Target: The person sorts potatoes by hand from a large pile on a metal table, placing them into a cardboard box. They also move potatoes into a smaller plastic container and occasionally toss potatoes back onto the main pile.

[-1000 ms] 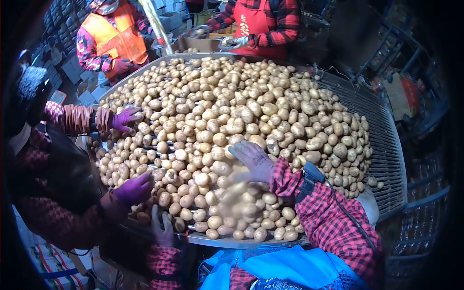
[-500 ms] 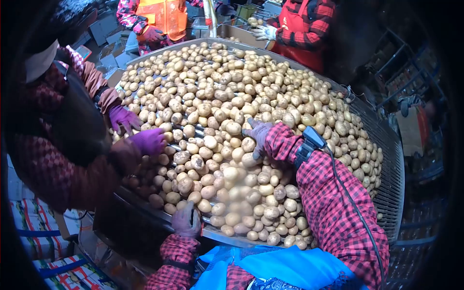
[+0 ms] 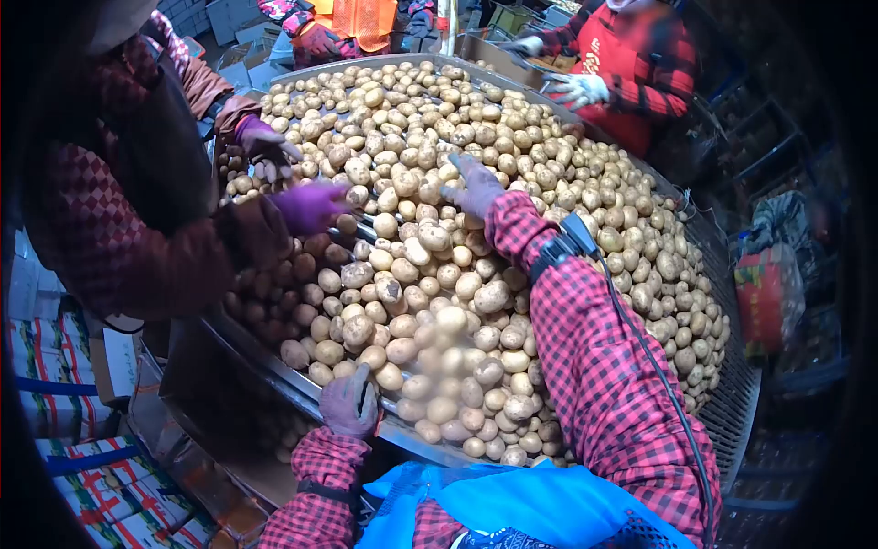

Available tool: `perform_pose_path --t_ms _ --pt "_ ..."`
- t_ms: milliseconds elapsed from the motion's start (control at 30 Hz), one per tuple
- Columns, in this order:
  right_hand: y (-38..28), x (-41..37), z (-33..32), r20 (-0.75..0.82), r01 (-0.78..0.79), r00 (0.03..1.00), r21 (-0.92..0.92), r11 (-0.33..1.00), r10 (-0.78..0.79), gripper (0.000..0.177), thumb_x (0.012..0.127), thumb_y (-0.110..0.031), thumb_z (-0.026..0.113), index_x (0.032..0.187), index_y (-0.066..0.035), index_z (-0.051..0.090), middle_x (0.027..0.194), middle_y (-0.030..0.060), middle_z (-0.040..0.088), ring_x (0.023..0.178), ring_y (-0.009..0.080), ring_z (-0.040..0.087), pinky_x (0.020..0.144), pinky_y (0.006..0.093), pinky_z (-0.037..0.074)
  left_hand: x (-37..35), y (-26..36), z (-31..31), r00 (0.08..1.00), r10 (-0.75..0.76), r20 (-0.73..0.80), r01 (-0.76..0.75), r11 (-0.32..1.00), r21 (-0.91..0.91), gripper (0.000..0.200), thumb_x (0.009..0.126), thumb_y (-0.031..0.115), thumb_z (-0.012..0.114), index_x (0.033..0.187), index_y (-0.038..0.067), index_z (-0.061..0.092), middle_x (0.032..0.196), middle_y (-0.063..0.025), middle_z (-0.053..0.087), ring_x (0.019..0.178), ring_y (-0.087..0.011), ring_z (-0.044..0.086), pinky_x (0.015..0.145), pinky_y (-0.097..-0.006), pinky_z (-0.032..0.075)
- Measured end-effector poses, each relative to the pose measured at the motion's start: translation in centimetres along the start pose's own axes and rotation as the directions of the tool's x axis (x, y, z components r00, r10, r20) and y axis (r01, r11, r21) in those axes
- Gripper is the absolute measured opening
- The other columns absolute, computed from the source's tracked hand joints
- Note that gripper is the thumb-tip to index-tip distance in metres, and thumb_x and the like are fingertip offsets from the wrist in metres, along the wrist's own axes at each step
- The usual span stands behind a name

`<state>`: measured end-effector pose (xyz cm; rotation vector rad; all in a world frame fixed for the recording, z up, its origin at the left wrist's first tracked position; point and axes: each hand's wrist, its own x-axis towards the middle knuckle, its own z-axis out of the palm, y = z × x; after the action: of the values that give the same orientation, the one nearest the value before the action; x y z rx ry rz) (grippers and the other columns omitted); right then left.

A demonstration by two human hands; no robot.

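A broad heap of potatoes [image 3: 512,302] covers the slatted metal sorting table [image 3: 743,403]. My right hand [image 3: 476,186], in a greyish-purple glove, reaches over the middle of the heap. Its fingers are spread and touch or hover just above the potatoes; none is seen in its grasp. My left hand [image 3: 347,404], gloved alike, lies at the table's near metal rim, beside the closest potatoes. Its fingers point towards the heap and look loosely extended, with nothing visible in them.
At left, a co-worker's purple-gloved hand [image 3: 311,206] works over the potatoes. Across the table, a person's white-gloved hand [image 3: 578,90] is near a cardboard box [image 3: 489,55]. Printed cartons [image 3: 137,494] are stacked at lower left. A cable runs along my right sleeve [image 3: 613,366].
My right hand has moved farther away over the heap, off the potato it was touching. My left hand stays by the rim. The co-worker's hands have shifted, and the view has tilted slightly.
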<state>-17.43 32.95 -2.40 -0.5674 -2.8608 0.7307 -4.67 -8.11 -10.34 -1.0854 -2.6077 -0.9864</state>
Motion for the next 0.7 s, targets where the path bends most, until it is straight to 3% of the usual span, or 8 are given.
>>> perform_pose_path --t_ms 67,100,133,233,267,367,567,700 --pt "-2.8 -2.7 -1.4 0.209 0.223 0.964 -0.29 0.931 -0.166 0.075 0.082 -0.044 0.067 0.14 -0.005 0.041 0.14 0.021 0.045 0.132 0.0343 0.04 0.109 0.0383 0.033 -0.1 0.1 -0.1 1.0 -0.01 0.011 0.01 1.0 0.005 0.042 0.078 0.018 0.064 0.12 0.013 0.06 0.08 -0.0098 0.057 0.073 -0.0308 0.056 0.066 -0.0435 0.044" --pt "-2.0 -4.3 0.3 0.277 0.269 0.935 -0.14 0.953 -0.223 0.075 0.079 -0.05 0.068 0.134 -0.005 0.046 0.132 0.0208 0.05 0.127 0.0352 0.044 0.107 0.0417 0.033 0.0 0.1 0.0 1.0 -0.009 0.008 0.009 1.0 0.004 0.042 0.078 0.018 0.064 0.12 0.013 0.06 0.08 -0.0098 0.057 0.073 -0.0308 0.056 0.066 -0.0435 0.044" --pt "-1.5 -5.8 3.2 0.253 0.387 0.912 -0.263 0.884 -0.323 0.078 0.068 -0.053 0.073 0.128 -0.008 0.052 0.12 0.0186 0.056 0.115 0.036 0.05 0.099 0.0441 0.039 0.1 0.2 -0.1 1.0 -0.003 0.006 0.004 1.0 -0.002 0.042 0.078 0.018 0.064 0.12 0.013 0.06 0.081 -0.01 0.058 0.073 -0.0309 0.056 0.067 -0.0437 0.044" --pt "-7.6 -10.7 2.6 0.279 0.151 0.96 -0.452 0.879 -0.021 0.068 0.074 -0.027 0.073 0.133 -0.013 0.043 0.115 0.0126 0.055 0.108 0.0307 0.051 0.089 0.0456 0.04 0.1 0.1 -0.1 1.0 0.026 -0.009 -0.026 0.999 -0.023 0.042 0.077 0.017 0.064 0.119 0.012 0.061 0.084 -0.0104 0.059 0.076 -0.0311 0.057 0.068 -0.0441 0.044" --pt "-7.3 -11.8 3.7 0.166 0.211 0.974 -0.394 0.894 -0.157 0.06 0.073 -0.022 0.073 0.126 -0.013 0.047 0.109 0.0124 0.056 0.098 0.0289 0.056 0.076 0.042 0.048 -0.1 0.1 -0.2 1.0 0.014 0.014 -0.014 1.0 -0.002 0.042 0.077 0.017 0.065 0.119 0.012 0.061 0.084 -0.0104 0.059 0.076 -0.031 0.057 0.068 -0.044 0.044" --pt "-7.9 -14.4 5.8 0.218 0.396 0.918 -0.576 0.715 -0.333 0.045 0.083 -0.026 0.059 0.126 -0.018 0.049 0.102 0.0069 0.061 0.094 0.0257 0.058 0.072 0.0435 0.046 0.0 0.2 -0.1 1.0 0.004 0.023 -0.005 1.0 0.02 0.043 0.077 0.016 0.065 0.12 0.011 0.06 0.083 -0.0102 0.059 0.077 -0.0306 0.057 0.068 -0.0438 0.044" --pt "-9.2 -17.7 4.1 0.376 0.562 0.815 -0.323 0.762 -0.441 0.057 0.072 -0.036 0.07 0.122 -0.018 0.051 0.095 0.0074 0.064 0.087 0.026 0.061 0.072 0.0421 0.045 -0.2 -0.2 0.0 1.0 0.023 -0.006 -0.023 1.0 -0.015 0.043 0.079 0.018 0.065 0.121 0.013 0.06 0.083 -0.0114 0.058 0.078 -0.0326 0.056 0.069 -0.0445 0.044" --pt "-9.0 -20.2 2.4 0.213 0.391 0.869 0.259 0.883 -0.447 0.072 0.068 -0.039 0.073 0.128 -0.008 0.047 0.098 0.0188 0.063 0.091 0.0366 0.061 0.076 0.0448 0.047 0.2 -0.2 -1.0 0.986 -0.02 0.165 0.035 0.996 -0.084 0.041 0.082 0.014 0.065 0.121 0.008 0.059 0.101 -0.0165 0.061 0.088 -0.0352 0.059 0.078 -0.0438 0.047"
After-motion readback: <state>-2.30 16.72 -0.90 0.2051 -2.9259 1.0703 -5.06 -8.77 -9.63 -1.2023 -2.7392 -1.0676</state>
